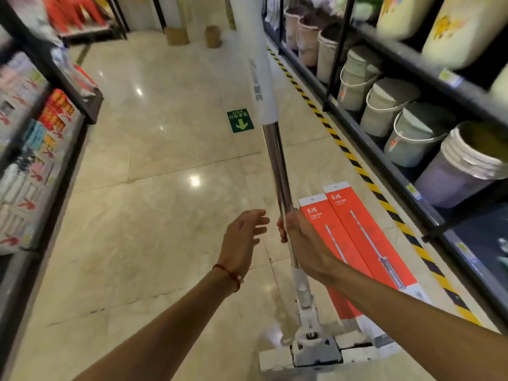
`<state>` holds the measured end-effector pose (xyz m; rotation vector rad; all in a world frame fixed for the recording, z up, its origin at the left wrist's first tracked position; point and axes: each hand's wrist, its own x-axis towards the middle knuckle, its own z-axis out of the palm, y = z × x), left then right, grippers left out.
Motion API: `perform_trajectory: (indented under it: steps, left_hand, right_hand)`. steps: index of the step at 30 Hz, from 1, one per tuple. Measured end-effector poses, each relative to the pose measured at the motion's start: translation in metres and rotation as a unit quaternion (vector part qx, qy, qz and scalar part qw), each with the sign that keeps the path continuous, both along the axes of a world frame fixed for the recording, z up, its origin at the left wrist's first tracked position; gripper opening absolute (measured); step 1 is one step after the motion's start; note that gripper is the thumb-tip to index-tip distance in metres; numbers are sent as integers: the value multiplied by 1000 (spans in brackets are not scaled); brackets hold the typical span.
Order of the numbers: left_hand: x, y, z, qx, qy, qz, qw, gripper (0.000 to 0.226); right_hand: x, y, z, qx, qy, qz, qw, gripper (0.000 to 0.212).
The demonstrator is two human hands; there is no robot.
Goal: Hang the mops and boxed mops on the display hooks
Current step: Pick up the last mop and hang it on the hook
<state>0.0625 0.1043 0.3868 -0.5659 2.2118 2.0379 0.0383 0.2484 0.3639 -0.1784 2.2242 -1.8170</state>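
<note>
Flat mop (277,166) is the reference. Its head (316,350) is nearest the camera, low, at floor level; whether it touches the tiled floor (165,215) can't be told. The pole tilts up and away down the aisle.

Right hand (302,237): fingers wrapped around the chrome part of the pole, above the lower white joint. Firm wrap, thumb side toward the camera.

Left hand (244,235): just left of the pole, level with the right hand. Fingers spread and relaxed, holding nothing, small gap to the pole. Red string bracelet (229,273) on that wrist.

Two red boxed mops (368,237) lie flat on the floor right of the mop, side by side and touching, hang-tab ends pointing away. The right forearm covers part of the nearer box.

Yellow-black hazard tape (357,166) runs along the floor right of the boxes, at the base of the dark shelf rack (384,158). The rack holds lidded plastic buckets (390,105).

Left of the mop, across the aisle: a shelf of packaged goods (33,160), blurred, labels unreadable.

Farther up the pole, the chrome ends in a white grip sleeve (258,64) that runs out of frame at the top. Green exit floor sticker (241,121) sits just left of that junction.

Far end, left of the mop: two cardboard boxes (177,35) on the floor, red plastic stools (74,12) on a low rack.
</note>
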Motion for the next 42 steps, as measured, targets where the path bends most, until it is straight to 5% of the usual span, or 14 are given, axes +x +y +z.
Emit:
perform_trajectory:
  steps: [11, 17, 21, 27, 31, 35, 39, 42]
  left_hand:
    - [53, 42, 287, 105, 198, -141, 964, 32]
    - [101, 72, 401, 153, 210, -224, 940, 64]
    - [132, 109, 467, 210, 188, -260, 923, 57]
    - [175, 171, 509, 218, 176, -311, 908, 58]
    - [222, 220, 521, 199, 188, -353, 895, 60]
    - [287, 279, 535, 152, 207, -398, 881, 60]
    - [345, 338, 557, 102, 226, -422, 872, 56]
    - [376, 372, 570, 77, 247, -439, 860, 54]
  right_hand:
    - [78, 35, 237, 4, 106, -21, 994, 44]
    - [151, 68, 343, 17, 143, 5, 990, 46]
    - [197, 100, 402, 38, 110, -1, 993, 46]
    - [267, 156, 466, 90, 46, -2, 995, 45]
    - [319, 207, 501, 228, 16, -7, 973, 58]
    - [385, 264, 535, 336, 44, 2, 941, 32]
    - [450, 333, 561, 414, 134, -124, 892, 27]
    - [494, 379, 588, 371, 201, -267, 867, 25]
